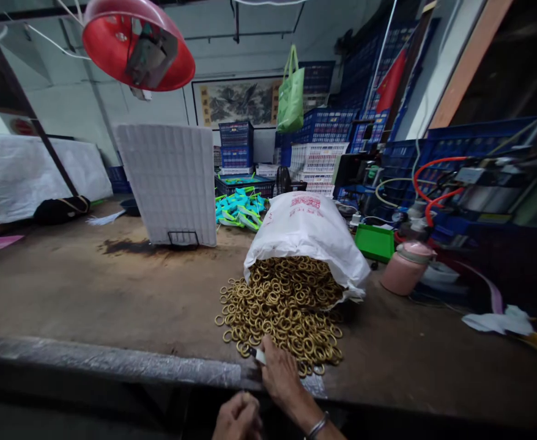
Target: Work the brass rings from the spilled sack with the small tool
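Observation:
Brass-coloured rings (pixel 287 305) spill out of a white woven sack (pixel 307 226) onto the brown table. My right hand (pixel 280 370), with a metal bracelet at its wrist, is closed around a small pale-handled tool (pixel 259 355) with a dark tip, at the near edge of the ring pile. Below and left of it, just off the table's front edge, my left hand (pixel 238 415) is closed, its fingers curled together. A small pale bit shows at its fingertips, too blurred to name.
A white ribbed panel (pixel 172 183) stands on the table (pixel 89 287) at left. Behind lie turquoise and green pieces (pixel 238 209). A green tray (pixel 374 242) and a pink container (pixel 406 269) are at right. A red lamp (pixel 98 46) hangs overhead.

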Available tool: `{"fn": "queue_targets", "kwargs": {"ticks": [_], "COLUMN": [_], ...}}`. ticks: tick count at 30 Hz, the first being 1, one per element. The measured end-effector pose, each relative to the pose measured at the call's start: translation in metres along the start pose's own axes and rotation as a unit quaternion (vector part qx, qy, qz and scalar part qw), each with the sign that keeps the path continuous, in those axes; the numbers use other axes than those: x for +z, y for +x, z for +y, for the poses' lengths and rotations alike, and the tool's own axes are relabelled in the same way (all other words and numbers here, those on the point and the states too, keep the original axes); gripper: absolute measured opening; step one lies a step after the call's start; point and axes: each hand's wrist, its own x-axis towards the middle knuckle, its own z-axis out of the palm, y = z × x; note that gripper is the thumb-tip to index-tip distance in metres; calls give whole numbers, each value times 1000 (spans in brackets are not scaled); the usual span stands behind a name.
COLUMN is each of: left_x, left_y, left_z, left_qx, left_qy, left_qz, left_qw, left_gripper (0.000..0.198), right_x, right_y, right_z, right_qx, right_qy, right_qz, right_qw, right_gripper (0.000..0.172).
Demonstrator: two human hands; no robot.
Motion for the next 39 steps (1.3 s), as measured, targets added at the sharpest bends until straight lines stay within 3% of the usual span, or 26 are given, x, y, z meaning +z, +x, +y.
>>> {"fn": "queue_targets", "kwargs": {"ticks": [3, 4, 6, 9, 14, 21, 27, 31, 39], "left_x": [0, 2, 6, 12, 16, 22, 18, 18, 24], "left_y": [-5, -7, -12, -20, -28, -35, -34, -36, -36], "left_z": [15, 20, 30, 37, 32, 33, 29, 30, 37], "left_qx": [67, 81, 112, 128, 141, 240, 119, 83, 58], "left_qy": [-7, -11, -13, -6, -3, 67, 3, -42, -108], "left_qz": [121, 137, 113, 61, 41, -1, -60, -105, -85], "left_qw": [990, 987, 987, 990, 989, 968, 991, 990, 989], "left_gripper": [53, 58, 59, 38, 34, 26, 28, 30, 34], "right_x": [-9, -11, -13, -18, -21, -16, -19, -23, -31], "right_y": [-9, -14, -25, -40, -50, -57, -57, -59, -57], "right_z": [-1, -2, -4, -10, -14, -7, -7, -10, -6], "right_qx": [-40, -57, -84, -88, -40, 88, 82, 50, 9], "right_qy": [87, 116, 169, 227, 320, 456, 429, 412, 342], "right_qz": [0, -1, -15, -34, -28, -91, -28, -20, 3], "right_qw": [995, 992, 982, 969, 946, 881, 899, 909, 939], "right_gripper": [29, 25, 15, 3, 17, 30, 30, 30, 27]}}
